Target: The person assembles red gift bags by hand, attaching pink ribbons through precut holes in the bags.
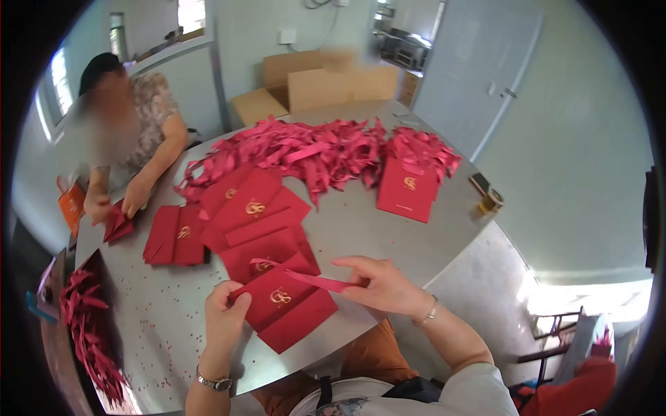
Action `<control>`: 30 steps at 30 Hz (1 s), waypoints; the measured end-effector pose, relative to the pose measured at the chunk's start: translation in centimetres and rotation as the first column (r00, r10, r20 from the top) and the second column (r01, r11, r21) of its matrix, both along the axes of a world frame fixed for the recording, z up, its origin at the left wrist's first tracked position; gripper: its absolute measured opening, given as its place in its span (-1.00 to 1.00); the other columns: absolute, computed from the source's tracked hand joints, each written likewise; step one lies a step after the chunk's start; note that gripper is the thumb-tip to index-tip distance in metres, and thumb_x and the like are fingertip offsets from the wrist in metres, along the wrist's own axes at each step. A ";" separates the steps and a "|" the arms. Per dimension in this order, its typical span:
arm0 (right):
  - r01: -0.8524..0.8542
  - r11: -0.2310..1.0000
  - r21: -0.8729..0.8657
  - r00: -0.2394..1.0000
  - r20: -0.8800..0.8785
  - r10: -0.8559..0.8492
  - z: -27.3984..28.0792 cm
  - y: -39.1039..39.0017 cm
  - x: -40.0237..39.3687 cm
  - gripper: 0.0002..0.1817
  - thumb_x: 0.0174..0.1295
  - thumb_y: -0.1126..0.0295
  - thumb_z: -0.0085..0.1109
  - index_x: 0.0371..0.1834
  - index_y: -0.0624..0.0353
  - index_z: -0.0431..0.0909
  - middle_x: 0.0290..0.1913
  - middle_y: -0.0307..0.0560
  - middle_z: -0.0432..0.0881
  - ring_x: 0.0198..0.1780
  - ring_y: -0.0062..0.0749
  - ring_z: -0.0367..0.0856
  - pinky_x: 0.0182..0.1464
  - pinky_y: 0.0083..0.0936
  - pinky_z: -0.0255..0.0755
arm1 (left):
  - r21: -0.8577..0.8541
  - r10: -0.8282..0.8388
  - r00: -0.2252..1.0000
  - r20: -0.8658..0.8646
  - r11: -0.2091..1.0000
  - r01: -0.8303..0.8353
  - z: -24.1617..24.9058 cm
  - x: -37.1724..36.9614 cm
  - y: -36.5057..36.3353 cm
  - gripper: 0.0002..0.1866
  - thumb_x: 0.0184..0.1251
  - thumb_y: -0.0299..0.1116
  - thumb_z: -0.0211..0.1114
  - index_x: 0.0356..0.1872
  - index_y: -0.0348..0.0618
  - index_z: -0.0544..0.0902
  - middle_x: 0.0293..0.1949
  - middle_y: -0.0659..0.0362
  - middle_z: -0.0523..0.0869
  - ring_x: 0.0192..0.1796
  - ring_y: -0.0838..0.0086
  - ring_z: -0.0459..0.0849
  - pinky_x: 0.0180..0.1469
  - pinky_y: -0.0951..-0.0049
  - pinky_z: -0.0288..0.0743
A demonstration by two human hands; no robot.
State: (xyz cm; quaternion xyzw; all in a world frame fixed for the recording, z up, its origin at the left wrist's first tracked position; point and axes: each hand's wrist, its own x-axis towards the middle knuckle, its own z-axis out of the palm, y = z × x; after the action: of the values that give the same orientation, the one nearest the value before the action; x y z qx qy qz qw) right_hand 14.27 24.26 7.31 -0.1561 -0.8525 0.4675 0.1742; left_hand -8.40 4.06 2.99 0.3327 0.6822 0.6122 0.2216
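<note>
A flat red paper bag (298, 320) with a gold emblem is held over the near edge of the table by my left hand (226, 317), thumb on its front and fingers behind. From the bag's upper part a pink ribbon (320, 281) stretches to the right. My right hand (386, 286) pinches the ribbon's other end between thumb and fingers, with the index finger stretched out. How the ribbon joins the bag is too small to make out. Just beyond lie several overlapping red bags (258, 220) with gold emblems.
A large heap of pink ribbons (298, 154) covers the far side of the grey table (361, 232). Folded red bags (173, 236) lie left; ribboned bags (408, 191) lie right. A co-worker (149, 125) handles red paper at left. A phone (479, 184) and cup (491, 201) sit on the right edge.
</note>
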 end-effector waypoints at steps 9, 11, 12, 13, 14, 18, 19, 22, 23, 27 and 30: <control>-0.147 0.770 -0.621 0.988 -0.126 0.087 -1.9 1.9 4.4 -0.77 0.20 0.66 0.17 -0.07 0.35 0.61 -0.26 -0.10 0.69 -0.31 -0.56 0.60 -0.26 -0.64 0.47 | -0.062 0.066 0.990 -0.122 0.995 -0.074 0.2 0.3 -0.3 -0.82 0.25 -0.40 0.28 -0.19 -0.27 0.65 -0.29 0.01 0.74 -0.20 0.35 0.71 -0.08 0.38 0.55; -0.099 0.740 -0.666 0.993 -0.116 0.029 -2.0 1.2 5.4 -0.71 0.16 0.58 0.25 -0.02 0.34 0.59 -0.15 0.00 0.66 -0.19 -0.39 0.61 -0.10 -0.53 0.49 | -0.055 0.064 0.995 -0.077 0.996 -0.069 0.0 0.2 -0.5 -0.81 0.26 -0.40 0.28 -0.18 -0.28 0.64 -0.28 0.01 0.74 -0.20 0.35 0.71 -0.09 0.38 0.55; -0.014 0.704 -0.710 0.993 -0.091 -0.072 -2.0 0.8 5.6 -0.62 0.12 0.50 0.33 0.03 0.33 0.58 -0.05 0.10 0.63 -0.06 -0.23 0.62 0.05 -0.42 0.51 | -0.048 0.018 1.000 -0.023 0.999 -0.020 -0.1 0.1 -0.4 -0.81 0.26 -0.40 0.27 -0.17 -0.29 0.64 -0.28 0.01 0.74 -0.20 0.35 0.71 -0.09 0.38 0.55; -0.104 0.718 -0.688 0.977 -0.207 -0.057 -2.2 0.6 5.4 -0.65 0.11 0.50 0.33 -0.01 0.34 0.57 -0.10 0.01 0.62 -0.12 -0.28 0.60 -0.04 -0.46 0.51 | -0.046 0.014 1.000 -0.006 0.999 -0.014 -0.2 0.0 -0.4 -0.79 0.26 -0.41 0.28 -0.16 -0.30 0.64 -0.26 0.00 0.74 -0.18 0.33 0.72 -0.09 0.38 0.55; -0.109 0.718 -0.687 0.976 -0.210 -0.053 -2.5 0.9 5.4 -0.65 0.11 0.50 0.33 -0.01 0.34 0.57 -0.10 0.01 0.62 -0.12 -0.28 0.60 -0.04 -0.46 0.51 | -0.045 0.018 1.000 -0.009 0.999 -0.018 -0.3 0.0 -0.4 -0.79 0.26 -0.41 0.28 -0.16 -0.30 0.64 -0.26 0.00 0.74 -0.18 0.33 0.72 -0.09 0.38 0.55; -0.237 0.713 -0.660 0.952 -0.302 0.037 -2.0 0.3 5.2 -0.67 0.08 0.47 0.36 -0.08 0.33 0.57 -0.12 0.00 0.61 -0.10 -0.30 0.58 0.00 -0.45 0.46 | -0.057 0.027 0.999 -0.039 0.998 -0.029 -0.3 0.0 -0.4 -0.79 0.25 -0.41 0.28 -0.15 -0.30 0.64 -0.26 -0.01 0.74 -0.18 0.34 0.72 -0.08 0.38 0.55; -0.239 0.690 -0.683 0.948 -0.317 0.015 -1.6 -0.2 5.2 -0.66 0.07 0.44 0.38 -0.09 0.33 0.57 -0.11 0.01 0.60 -0.08 -0.30 0.58 0.03 -0.43 0.44 | -0.059 0.037 0.999 -0.037 0.998 -0.039 -0.4 0.1 -0.4 -0.79 0.25 -0.41 0.28 -0.15 -0.30 0.64 -0.26 0.00 0.74 -0.18 0.35 0.72 -0.08 0.38 0.55; -0.181 0.740 -0.647 0.963 -0.269 -0.001 -2.1 0.3 6.3 -0.62 0.07 0.36 0.42 -0.10 0.32 0.57 -0.08 0.02 0.60 -0.03 -0.27 0.56 0.08 -0.37 0.41 | -0.087 0.069 0.996 -0.050 0.993 -0.073 -0.3 0.0 -0.3 -0.79 0.26 -0.40 0.28 -0.15 -0.30 0.64 -0.26 0.00 0.74 -0.18 0.36 0.72 -0.08 0.39 0.55; -0.178 0.739 -0.649 0.963 -0.269 -0.005 -2.8 0.8 6.8 -0.62 0.07 0.36 0.42 -0.10 0.32 0.57 -0.08 0.02 0.60 -0.03 -0.27 0.56 0.08 -0.37 0.41 | -0.090 0.065 0.997 -0.050 0.994 -0.070 -0.3 0.0 -0.4 -0.79 0.26 -0.40 0.28 -0.15 -0.30 0.64 -0.26 0.00 0.74 -0.18 0.36 0.72 -0.08 0.39 0.55; -0.343 0.612 -0.712 0.902 -0.432 0.004 -4.1 1.4 7.4 -0.43 0.07 0.32 0.43 0.14 0.36 0.52 0.02 0.05 0.59 0.03 -0.22 0.55 0.13 -0.37 0.39 | -0.077 0.032 0.999 -0.036 0.996 -0.035 -0.3 0.1 -0.4 -0.79 0.27 -0.41 0.27 -0.14 -0.31 0.64 -0.26 0.02 0.75 -0.18 0.41 0.71 -0.08 0.41 0.55; -0.449 0.531 -0.719 0.842 -0.540 -0.019 -2.5 0.4 6.3 -0.28 0.06 0.33 0.44 0.30 0.39 0.43 0.15 0.08 0.56 0.12 -0.19 0.52 0.19 -0.36 0.37 | -0.080 0.027 1.000 -0.014 0.996 -0.028 -0.5 0.1 -0.3 -0.79 0.28 -0.42 0.27 -0.14 -0.31 0.64 -0.26 0.05 0.75 -0.18 0.45 0.70 -0.09 0.44 0.54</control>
State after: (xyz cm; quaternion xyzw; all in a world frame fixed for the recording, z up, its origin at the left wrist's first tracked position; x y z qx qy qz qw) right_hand 20.54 24.68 4.81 0.0140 -0.4725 0.8515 0.2268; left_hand -8.32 3.77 2.47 0.3182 0.7122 0.5850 0.2220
